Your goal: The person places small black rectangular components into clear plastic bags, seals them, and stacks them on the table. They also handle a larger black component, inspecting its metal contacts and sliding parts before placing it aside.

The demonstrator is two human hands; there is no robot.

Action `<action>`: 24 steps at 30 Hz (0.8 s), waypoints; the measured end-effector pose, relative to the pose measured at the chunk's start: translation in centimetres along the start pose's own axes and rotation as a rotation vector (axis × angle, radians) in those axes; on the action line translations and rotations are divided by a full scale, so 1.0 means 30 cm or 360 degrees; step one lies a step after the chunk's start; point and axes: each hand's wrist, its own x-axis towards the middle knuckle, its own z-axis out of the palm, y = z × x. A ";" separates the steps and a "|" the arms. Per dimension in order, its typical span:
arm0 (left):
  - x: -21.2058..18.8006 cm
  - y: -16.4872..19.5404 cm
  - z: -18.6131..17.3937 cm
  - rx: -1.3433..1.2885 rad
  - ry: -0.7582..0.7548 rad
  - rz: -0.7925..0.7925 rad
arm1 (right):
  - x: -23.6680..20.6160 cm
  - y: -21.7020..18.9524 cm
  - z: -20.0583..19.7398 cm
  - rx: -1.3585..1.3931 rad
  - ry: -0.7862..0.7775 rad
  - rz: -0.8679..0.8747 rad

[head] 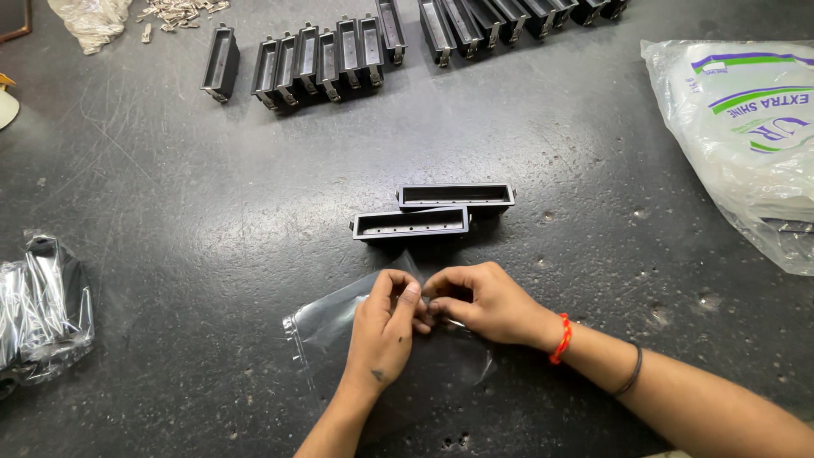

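My left hand and my right hand meet over a clear plastic bag lying flat on the dark table. The fingertips of both hands pinch something small where they touch, near the bag's upper edge; what it is stays hidden by the fingers. My right wrist wears a red thread and a dark band. Just beyond the hands lie two black rectangular plastic trays, the near tray and the far tray, open side up and side by side.
A row of several black trays stands at the table's far side, more at top right. A large white printed sack lies right. Wrapped dark parts in clear plastic sit left. Small metal pieces lie top left.
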 end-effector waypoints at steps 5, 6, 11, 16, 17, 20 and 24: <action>-0.001 -0.030 0.000 -0.0074 0.0005 0.0003 | 0.006 0.027 0.042 -0.0696 0.0261 -0.0066; 0.001 -0.033 -0.001 -0.0158 0.0004 0.0019 | 0.009 0.034 0.052 -0.0904 0.0324 -0.0123; 0.007 -0.022 -0.015 -0.0277 0.0042 -0.0001 | 0.001 0.054 0.029 -0.0370 0.0189 -0.0047; -0.001 0.006 -0.019 0.0078 0.0057 -0.0039 | -0.010 0.057 0.006 -0.0045 0.0093 0.0088; -0.004 0.007 -0.018 0.0144 0.0030 -0.0074 | -0.011 0.058 0.012 -0.0128 0.0152 0.0078; -0.005 -0.003 -0.022 0.0238 -0.0050 -0.0197 | -0.012 0.054 0.027 -0.0160 0.0158 0.0018; 0.008 -0.027 -0.057 -0.0075 -0.0108 -0.0165 | -0.009 0.033 0.019 0.0214 0.0074 0.0087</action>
